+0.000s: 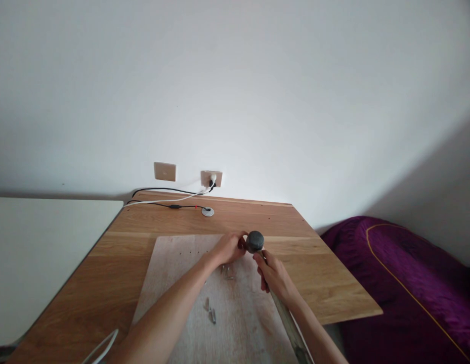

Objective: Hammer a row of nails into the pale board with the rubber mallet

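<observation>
My right hand (274,277) is closed round the wooden handle of a hammer (255,241), just below its dark round head. The head hangs right beside the fingertips of my left hand (230,246), which are pinched together above a pale plywood board (174,268); what they hold is too small to make out. Several loose nails (227,273) lie on the board under my left hand, and a few more nails (210,311) lie nearer me. The board lies flat on a wooden table (314,273).
At the table's far edge, black and white cables (170,202) run to a wall socket (211,178), beside a round grey cable grommet (208,212). A white surface (37,242) adjoins the table on the left. A purple bed cover (405,288) lies to the right.
</observation>
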### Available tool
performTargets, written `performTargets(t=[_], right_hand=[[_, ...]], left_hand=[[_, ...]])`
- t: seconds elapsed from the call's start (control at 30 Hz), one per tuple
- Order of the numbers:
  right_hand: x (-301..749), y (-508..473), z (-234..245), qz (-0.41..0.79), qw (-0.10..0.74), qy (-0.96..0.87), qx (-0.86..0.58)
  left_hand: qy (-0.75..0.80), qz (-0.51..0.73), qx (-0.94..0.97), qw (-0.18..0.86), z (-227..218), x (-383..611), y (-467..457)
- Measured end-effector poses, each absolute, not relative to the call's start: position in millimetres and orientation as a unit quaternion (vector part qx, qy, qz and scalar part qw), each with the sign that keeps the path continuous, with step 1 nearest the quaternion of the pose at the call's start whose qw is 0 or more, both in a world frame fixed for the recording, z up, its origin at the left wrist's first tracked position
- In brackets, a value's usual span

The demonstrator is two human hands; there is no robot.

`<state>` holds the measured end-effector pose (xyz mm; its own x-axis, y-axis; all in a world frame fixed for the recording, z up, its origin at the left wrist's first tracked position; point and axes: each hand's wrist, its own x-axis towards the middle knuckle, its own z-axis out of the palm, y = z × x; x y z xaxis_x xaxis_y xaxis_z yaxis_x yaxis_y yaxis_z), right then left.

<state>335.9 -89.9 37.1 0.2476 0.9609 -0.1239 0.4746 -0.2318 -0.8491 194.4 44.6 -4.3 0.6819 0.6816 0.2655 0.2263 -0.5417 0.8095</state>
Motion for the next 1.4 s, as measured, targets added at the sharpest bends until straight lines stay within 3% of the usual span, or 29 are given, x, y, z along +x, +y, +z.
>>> performTargets(t=[0.9,1.4], right_hand=[[334.1,-90.6,31.1,0.376,0.434,-0.474,-0.668],[331.5,-93.2,32.3,0.387,0.414,-0.475,-0.673]], left_hand=[[0.265,0.284,0.839,0.38,-5.0,194.0,44.9],[0.277,0.283,0.834,0.384,-7.5,194.5,46.3]])
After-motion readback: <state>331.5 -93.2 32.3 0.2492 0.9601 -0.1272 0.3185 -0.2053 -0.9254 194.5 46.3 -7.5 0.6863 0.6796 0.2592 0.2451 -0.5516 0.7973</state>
